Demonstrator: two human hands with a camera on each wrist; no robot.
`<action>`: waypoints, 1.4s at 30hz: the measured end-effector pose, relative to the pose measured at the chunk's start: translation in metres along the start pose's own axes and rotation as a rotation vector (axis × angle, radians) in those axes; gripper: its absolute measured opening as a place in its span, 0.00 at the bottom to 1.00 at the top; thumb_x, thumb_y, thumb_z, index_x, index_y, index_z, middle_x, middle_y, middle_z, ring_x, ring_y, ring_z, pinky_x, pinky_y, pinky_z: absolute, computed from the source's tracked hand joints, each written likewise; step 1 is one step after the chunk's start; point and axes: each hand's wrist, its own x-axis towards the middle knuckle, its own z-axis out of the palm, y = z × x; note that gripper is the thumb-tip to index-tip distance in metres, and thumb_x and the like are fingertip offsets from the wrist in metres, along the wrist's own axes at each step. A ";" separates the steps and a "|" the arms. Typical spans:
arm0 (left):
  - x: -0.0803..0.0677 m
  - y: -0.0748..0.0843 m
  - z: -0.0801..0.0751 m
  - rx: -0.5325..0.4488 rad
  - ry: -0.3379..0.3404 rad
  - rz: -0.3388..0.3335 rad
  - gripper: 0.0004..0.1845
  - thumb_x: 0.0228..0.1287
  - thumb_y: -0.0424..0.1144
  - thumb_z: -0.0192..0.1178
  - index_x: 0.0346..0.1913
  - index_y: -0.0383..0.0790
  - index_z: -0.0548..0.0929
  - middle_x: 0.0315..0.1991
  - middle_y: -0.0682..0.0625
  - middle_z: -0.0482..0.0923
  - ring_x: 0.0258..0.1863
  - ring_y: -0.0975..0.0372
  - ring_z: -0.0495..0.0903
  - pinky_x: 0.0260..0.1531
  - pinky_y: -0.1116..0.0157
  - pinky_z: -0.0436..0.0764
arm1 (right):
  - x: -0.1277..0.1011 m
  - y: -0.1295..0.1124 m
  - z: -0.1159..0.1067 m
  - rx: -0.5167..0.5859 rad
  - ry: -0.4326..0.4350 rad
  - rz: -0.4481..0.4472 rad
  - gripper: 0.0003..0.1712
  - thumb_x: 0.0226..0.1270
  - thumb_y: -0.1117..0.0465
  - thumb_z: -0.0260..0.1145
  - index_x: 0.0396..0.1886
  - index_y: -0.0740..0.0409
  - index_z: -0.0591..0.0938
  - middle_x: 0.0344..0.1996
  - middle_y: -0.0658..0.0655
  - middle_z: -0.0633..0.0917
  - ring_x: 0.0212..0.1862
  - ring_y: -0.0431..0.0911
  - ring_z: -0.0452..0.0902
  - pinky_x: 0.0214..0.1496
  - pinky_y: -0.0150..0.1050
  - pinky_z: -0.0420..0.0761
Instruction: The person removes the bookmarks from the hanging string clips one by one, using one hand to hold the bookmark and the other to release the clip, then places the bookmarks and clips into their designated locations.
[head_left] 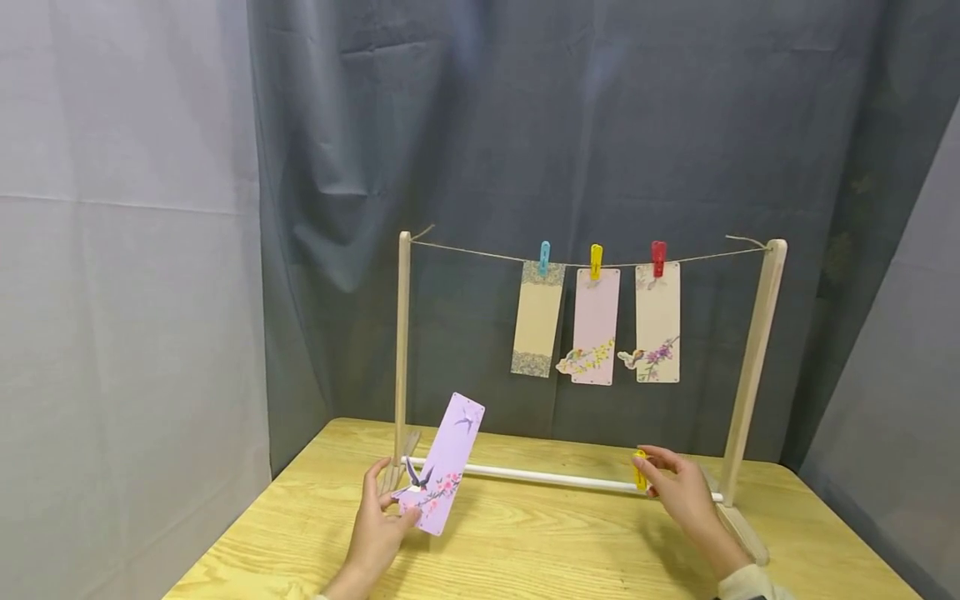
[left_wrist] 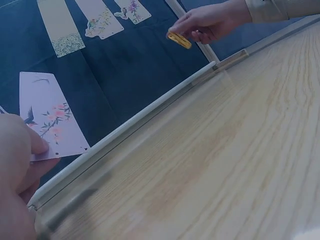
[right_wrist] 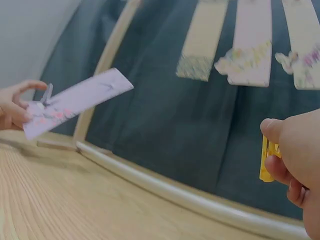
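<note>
A lilac bookmark (head_left: 452, 454) with a swallow and pink blossoms is pinched at its lower end by my left hand (head_left: 380, 527), thumb on the front. It tilts to the right, above the table at the rack's left side. My right hand (head_left: 678, 492) pinches a yellow clothespin (head_left: 640, 470) between thumb and fingers, near the rack's right post. On the string above hang three bookmarks: a cream one (head_left: 538, 321) under a blue clothespin (head_left: 544, 258), a pink one (head_left: 596, 321) under a yellow clip, and an ivory one (head_left: 657, 308) under a red clothespin (head_left: 658, 258).
A thin string (head_left: 480, 252) runs between the wooden left post (head_left: 402, 350) and right post (head_left: 753, 375). Low between them, a white bar (head_left: 525, 475) crosses above the wooden table (head_left: 540, 558). Dark grey cloth (head_left: 480, 150) hangs behind, paler cloth at both sides.
</note>
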 end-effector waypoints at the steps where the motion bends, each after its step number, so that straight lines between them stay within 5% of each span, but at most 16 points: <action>1: -0.001 -0.001 -0.001 0.006 -0.008 0.009 0.51 0.61 0.19 0.66 0.80 0.52 0.52 0.51 0.33 0.82 0.28 0.41 0.85 0.24 0.66 0.79 | -0.001 0.007 0.000 -0.019 0.002 0.003 0.35 0.76 0.45 0.66 0.70 0.65 0.76 0.53 0.65 0.83 0.31 0.47 0.82 0.26 0.36 0.77; 10: -0.009 0.003 -0.009 0.104 0.005 0.083 0.53 0.58 0.18 0.69 0.80 0.49 0.52 0.48 0.31 0.83 0.28 0.51 0.88 0.30 0.57 0.86 | -0.004 0.047 -0.005 -0.109 0.018 0.033 0.37 0.75 0.41 0.66 0.68 0.66 0.77 0.47 0.62 0.87 0.32 0.50 0.83 0.29 0.38 0.78; 20: -0.012 0.007 -0.012 0.166 -0.015 0.126 0.53 0.56 0.18 0.69 0.79 0.46 0.53 0.45 0.32 0.84 0.25 0.50 0.87 0.25 0.64 0.84 | -0.005 0.055 -0.003 -0.161 0.021 0.014 0.34 0.75 0.44 0.67 0.66 0.67 0.78 0.44 0.62 0.87 0.30 0.49 0.83 0.27 0.37 0.77; 29: -0.016 0.011 -0.012 0.213 -0.052 0.045 0.53 0.54 0.20 0.71 0.78 0.43 0.51 0.44 0.34 0.83 0.21 0.53 0.84 0.23 0.65 0.83 | -0.007 0.059 -0.005 -0.232 0.002 0.009 0.35 0.75 0.43 0.66 0.65 0.68 0.79 0.44 0.62 0.87 0.30 0.44 0.82 0.26 0.37 0.77; 42: -0.034 0.017 -0.011 0.342 -0.099 0.017 0.54 0.53 0.22 0.72 0.78 0.38 0.49 0.33 0.44 0.79 0.19 0.60 0.78 0.21 0.67 0.79 | -0.009 0.067 -0.005 -0.291 0.026 0.005 0.33 0.75 0.44 0.67 0.62 0.69 0.81 0.41 0.60 0.87 0.35 0.45 0.79 0.35 0.41 0.77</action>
